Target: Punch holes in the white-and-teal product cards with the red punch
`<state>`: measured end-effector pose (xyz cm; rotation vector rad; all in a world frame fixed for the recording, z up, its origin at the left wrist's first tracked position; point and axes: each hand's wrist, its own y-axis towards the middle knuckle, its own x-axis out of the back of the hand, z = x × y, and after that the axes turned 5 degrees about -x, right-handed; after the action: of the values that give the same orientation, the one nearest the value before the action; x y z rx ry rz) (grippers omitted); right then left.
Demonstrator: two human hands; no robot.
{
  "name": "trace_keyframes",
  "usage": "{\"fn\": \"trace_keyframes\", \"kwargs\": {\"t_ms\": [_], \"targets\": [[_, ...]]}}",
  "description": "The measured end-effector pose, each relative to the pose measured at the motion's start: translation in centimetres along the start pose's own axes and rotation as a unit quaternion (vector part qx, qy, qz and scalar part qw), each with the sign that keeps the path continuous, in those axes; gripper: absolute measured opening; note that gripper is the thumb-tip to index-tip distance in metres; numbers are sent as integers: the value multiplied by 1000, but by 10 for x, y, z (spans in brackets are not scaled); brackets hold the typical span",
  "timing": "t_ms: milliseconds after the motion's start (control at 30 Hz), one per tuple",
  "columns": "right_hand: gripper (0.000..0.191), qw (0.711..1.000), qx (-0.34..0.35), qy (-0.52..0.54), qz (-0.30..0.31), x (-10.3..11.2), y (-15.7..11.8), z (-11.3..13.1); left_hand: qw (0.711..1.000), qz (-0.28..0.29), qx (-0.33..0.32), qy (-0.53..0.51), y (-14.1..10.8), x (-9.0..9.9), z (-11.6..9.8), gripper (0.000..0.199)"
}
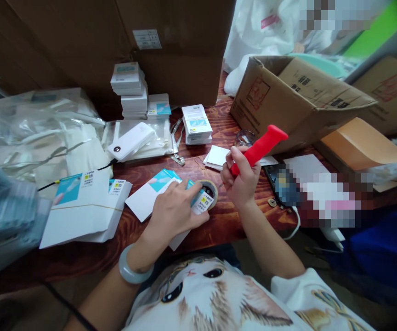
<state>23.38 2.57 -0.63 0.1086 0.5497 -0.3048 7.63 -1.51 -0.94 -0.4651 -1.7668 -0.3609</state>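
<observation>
My left hand (172, 204) holds a printed card (203, 202) with thumb and fingers, down on a tape roll (215, 193). The card is white and teal and marked 1,000; my fingers hide part of it. Under and beside that hand lie more cards (146, 200), fanned out on the table. Closed round a red handle (263, 149) is my right hand (241, 177), raised just right of the tape roll. The handle slants up to the right. A thin dark tip seems to show below my fingers, too small to make out.
Banded card stacks (81, 211) lie at left beside plastic-wrapped packs (5, 216). More card piles (196, 124) stand behind, near a white power bank (131, 141). An open carton (288, 101) is at back right. A phone (281, 184) with a cable lies right of my right hand.
</observation>
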Motion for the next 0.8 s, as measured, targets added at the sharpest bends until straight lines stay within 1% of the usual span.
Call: {"fn": "trace_keyframes", "kwargs": {"t_ms": [67,133,200,300,367,467,567,667,800], "targets": [[35,1000,-2,2,8,-1,-1,-2,999,29,1,20,1,-3,-3,48],[36,1000,-9,4,15,-2,-2,-7,998,52,3,21,2,-4,-5,48],[36,999,-22,7,23,-4,-4,-14,998,65,16,4,2,-6,-6,59],[40,998,-37,12,40,-9,-9,-27,994,77,70,-25,1,-10,-5,79],[45,998,-40,10,56,-13,-12,-36,992,69,89,-57,1,-14,-2,79],[49,997,-31,-6,75,-16,-17,-48,989,26,65,-132,-1,-22,3,64],[48,995,-13,-48,88,-11,-19,-59,984,-4,69,-164,-2,-28,6,55],[45,990,12,-94,103,-2,-20,-72,982,-15,76,-170,-4,-30,7,58],[41,981,29,-141,134,6,-21,-85,980,-2,84,-181,-4,-29,7,58]]}}
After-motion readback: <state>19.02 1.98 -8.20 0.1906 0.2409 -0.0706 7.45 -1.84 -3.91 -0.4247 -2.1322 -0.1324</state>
